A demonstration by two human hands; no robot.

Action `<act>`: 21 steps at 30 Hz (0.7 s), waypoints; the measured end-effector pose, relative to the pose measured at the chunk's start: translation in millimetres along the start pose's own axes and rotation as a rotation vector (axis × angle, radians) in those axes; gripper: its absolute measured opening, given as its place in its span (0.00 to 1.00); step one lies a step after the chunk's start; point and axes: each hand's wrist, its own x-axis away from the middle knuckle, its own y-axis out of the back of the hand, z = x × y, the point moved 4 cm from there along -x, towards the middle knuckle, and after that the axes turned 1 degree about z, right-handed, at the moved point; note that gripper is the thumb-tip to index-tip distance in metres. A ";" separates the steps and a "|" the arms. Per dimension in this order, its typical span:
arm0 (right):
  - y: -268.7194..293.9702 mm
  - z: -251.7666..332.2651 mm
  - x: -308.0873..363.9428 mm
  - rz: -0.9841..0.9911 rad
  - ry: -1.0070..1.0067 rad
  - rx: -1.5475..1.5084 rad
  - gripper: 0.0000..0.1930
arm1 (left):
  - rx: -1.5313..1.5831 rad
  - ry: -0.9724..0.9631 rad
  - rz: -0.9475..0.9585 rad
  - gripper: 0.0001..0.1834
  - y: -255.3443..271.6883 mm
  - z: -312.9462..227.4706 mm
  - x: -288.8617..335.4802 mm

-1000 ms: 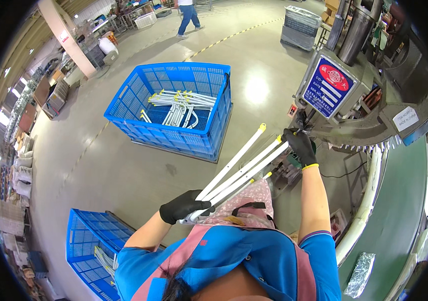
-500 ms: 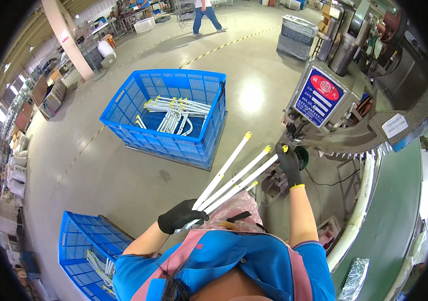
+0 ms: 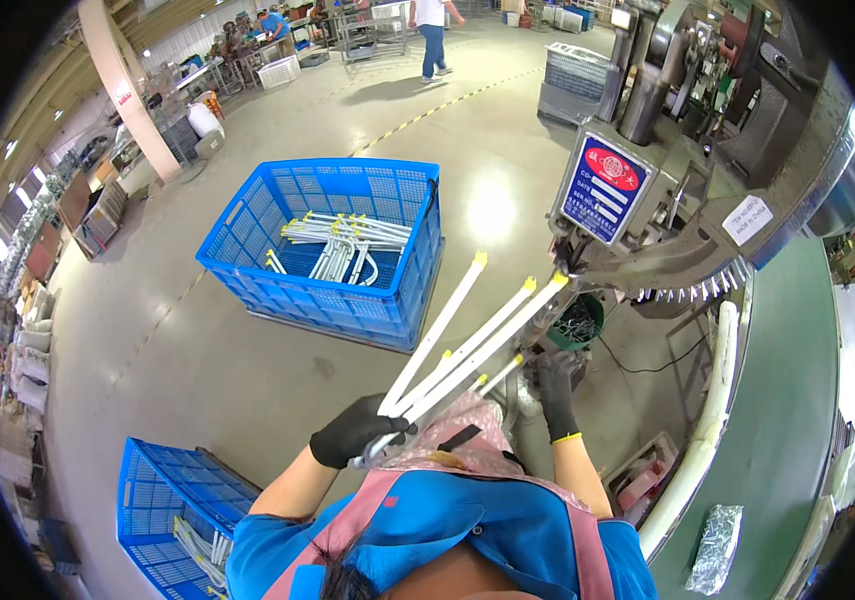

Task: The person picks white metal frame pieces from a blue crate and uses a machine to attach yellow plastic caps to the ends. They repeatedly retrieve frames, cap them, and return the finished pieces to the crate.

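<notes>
In my left hand (image 3: 355, 432), black-gloved and closed, are the lower ends of several white tubes (image 3: 437, 335) with yellow tips, fanned upward and away from me. The tip of the rightmost long tube reaches the underside of the riveting machine's head (image 3: 569, 250). Shorter yellow-tipped tubes (image 3: 500, 376) show beneath the long ones. My right hand (image 3: 553, 390), in a black glove with a yellow cuff, is lower, beside the machine's lower part and just right of a short tube's tip. Its fingers are too dark and small to read.
A blue crate (image 3: 322, 310) with white tubes stands ahead to the left, another blue crate (image 3: 162, 520) at lower left. A green bin (image 3: 577, 322) of small metal parts hangs by the machine. On the right runs a green belt (image 3: 777, 400) with a foil packet (image 3: 715, 548).
My right hand has left the tube tips and moved down. The tubes have swung slightly, bringing one tip to the machine's head. A person in the background has walked rightward.
</notes>
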 end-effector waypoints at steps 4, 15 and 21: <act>-25.7 2.0 28.6 0.204 0.121 0.039 0.23 | 0.072 -0.134 -0.088 0.21 3.9 -33.0 5.0; -88.1 103.6 148.6 1.057 0.304 0.087 0.26 | 0.516 -0.891 -0.046 0.28 -35.6 -117.9 -17.6; -125.3 106.8 150.9 1.097 -0.131 -0.317 0.49 | 0.877 -1.044 0.462 0.32 -30.2 -146.1 -25.8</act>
